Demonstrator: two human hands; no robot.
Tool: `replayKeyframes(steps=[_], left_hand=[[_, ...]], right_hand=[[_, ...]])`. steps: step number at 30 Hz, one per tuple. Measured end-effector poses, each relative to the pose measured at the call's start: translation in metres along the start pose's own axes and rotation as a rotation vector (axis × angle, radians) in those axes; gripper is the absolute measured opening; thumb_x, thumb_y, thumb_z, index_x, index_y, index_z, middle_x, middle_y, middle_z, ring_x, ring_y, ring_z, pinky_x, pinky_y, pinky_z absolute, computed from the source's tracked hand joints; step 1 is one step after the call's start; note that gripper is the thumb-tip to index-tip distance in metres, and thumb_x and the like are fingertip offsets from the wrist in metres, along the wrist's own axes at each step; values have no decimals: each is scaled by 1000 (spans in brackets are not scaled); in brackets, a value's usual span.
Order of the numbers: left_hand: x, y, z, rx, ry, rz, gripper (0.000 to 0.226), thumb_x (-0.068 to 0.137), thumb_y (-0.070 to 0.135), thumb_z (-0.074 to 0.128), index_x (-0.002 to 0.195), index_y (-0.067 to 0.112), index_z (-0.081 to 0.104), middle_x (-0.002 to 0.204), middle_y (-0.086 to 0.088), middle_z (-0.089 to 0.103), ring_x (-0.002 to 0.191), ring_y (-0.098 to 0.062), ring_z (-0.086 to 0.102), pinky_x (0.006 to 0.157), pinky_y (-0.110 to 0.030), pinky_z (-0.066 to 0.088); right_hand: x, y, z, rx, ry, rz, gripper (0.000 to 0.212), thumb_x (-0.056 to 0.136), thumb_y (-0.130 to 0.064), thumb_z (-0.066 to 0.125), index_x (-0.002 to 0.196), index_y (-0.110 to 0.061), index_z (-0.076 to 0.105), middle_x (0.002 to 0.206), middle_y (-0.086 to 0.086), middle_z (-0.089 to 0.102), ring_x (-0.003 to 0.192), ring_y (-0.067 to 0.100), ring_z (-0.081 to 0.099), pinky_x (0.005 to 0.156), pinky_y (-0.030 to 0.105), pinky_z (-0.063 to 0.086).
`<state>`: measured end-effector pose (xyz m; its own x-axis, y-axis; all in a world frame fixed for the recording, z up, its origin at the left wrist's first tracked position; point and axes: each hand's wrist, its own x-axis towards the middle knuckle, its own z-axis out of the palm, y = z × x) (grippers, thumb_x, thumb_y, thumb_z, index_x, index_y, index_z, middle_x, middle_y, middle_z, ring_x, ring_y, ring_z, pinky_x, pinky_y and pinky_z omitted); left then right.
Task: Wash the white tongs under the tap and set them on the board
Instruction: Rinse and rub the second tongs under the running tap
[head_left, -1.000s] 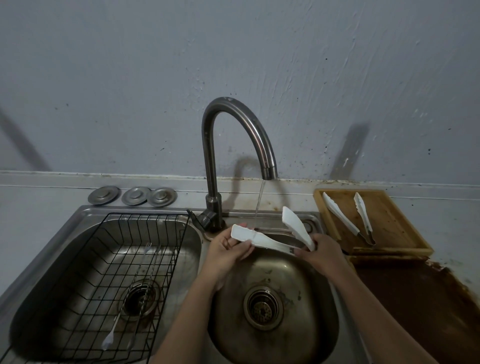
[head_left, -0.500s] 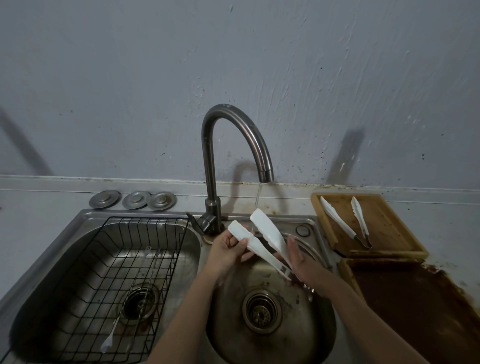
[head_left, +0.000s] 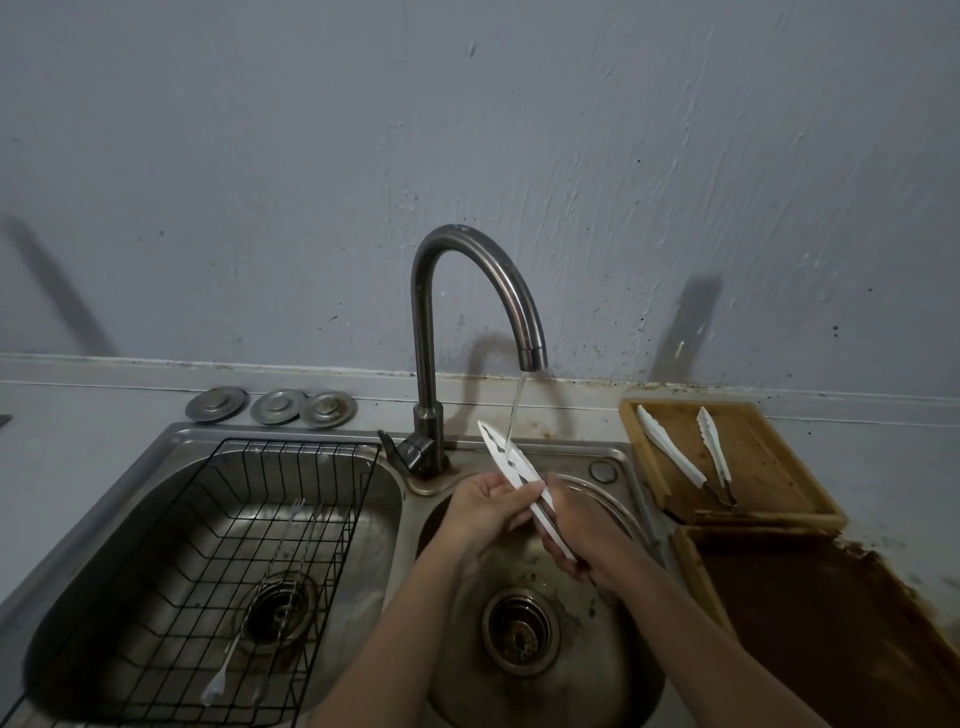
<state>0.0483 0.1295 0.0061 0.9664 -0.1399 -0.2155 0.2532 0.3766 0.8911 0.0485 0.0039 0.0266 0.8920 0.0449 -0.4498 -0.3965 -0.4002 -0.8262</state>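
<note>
Fingers (head_left: 511, 501) of the left hand (head_left: 485, 512) are curled together and pinch the white tongs (head_left: 511, 467) near mid-length, thumb on the upper face. Fingers of the right hand (head_left: 582, 525) are wrapped around the handle end of the same tongs, pressed together in a closed grip; the handle tip shows just below the palm.

Landmark: the tap (head_left: 467, 312), a curved metal spout mounted behind the sink divider.

- Tongs: held over the right basin (head_left: 545, 660), below and slightly right of the tap base. Both arms are pressed flat against each other. The free tip points up and away, toward the tap body.
- Water stream (head_left: 517, 405): falls from the tap outlet and strikes the tongs near the free tip.
- Wooden board (head_left: 753, 467): on the counter, to the right of the tap. A second pair of white tongs (head_left: 691, 457) lies on it, arms spread in a V.
- Dark brown tray (head_left: 831, 623): right of the tap, just nearer the viewer than the board.
- Left basin (head_left: 104, 571): left of the tap, holding a black wire rack (head_left: 234, 545) with thin utensils lying in it.
- Three metal drain covers (head_left: 272, 408): on the counter, left of the tap, in a row along the sink's far rim.
</note>
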Motion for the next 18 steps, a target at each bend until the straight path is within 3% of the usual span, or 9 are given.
replayKeyframes(steps=[3,7,9,11,14,16,18], left_hand=[[6,15,-4,-35,24,7,12,81,-1,65,93,-2,68,80,-11,75,74,-18,72,74,-25,60],[12,25,-6,-232,182,33,21,88,12,60,100,-5,64,89,-14,72,84,-19,70,74,-29,60],[16,18,-6,-200,254,33,21,88,16,61,94,-4,65,86,-16,70,77,-19,70,69,-28,60],[18,12,-7,-198,353,3,23,87,20,62,87,-3,64,80,-17,69,63,-18,70,63,-29,58],[19,6,-12,-298,475,-84,23,91,21,58,86,-1,60,75,-15,64,56,-20,65,59,-30,59],[17,4,-16,-403,534,-140,24,94,21,53,80,1,56,69,-14,61,57,-21,61,57,-27,57],[16,-3,-21,-552,530,-210,27,96,20,50,89,-5,59,55,-16,63,41,-22,62,39,-21,52]], right_hand=[[-5,-2,-4,1,-33,13,67,95,-54,18,53,-14,51,39,0,42,28,13,32,33,19,25],[-14,0,-7,-18,-108,45,62,97,-50,21,59,-14,54,41,-3,44,30,10,32,33,19,25],[-19,-2,-9,-39,-133,43,59,98,-48,23,67,-11,58,47,1,48,32,11,38,34,20,29],[-25,-9,-13,-65,-145,-9,44,98,-42,31,91,-9,59,62,5,55,41,13,50,37,22,36],[-33,-16,-26,43,-261,-54,27,94,-28,52,117,-15,50,95,11,63,65,23,68,46,24,51],[-37,-19,-37,232,-316,-102,31,91,-19,57,119,-9,49,106,18,63,81,31,71,61,32,60],[-37,-22,-41,342,-252,-235,30,89,-15,59,115,-3,50,108,19,64,85,31,71,72,36,60]])
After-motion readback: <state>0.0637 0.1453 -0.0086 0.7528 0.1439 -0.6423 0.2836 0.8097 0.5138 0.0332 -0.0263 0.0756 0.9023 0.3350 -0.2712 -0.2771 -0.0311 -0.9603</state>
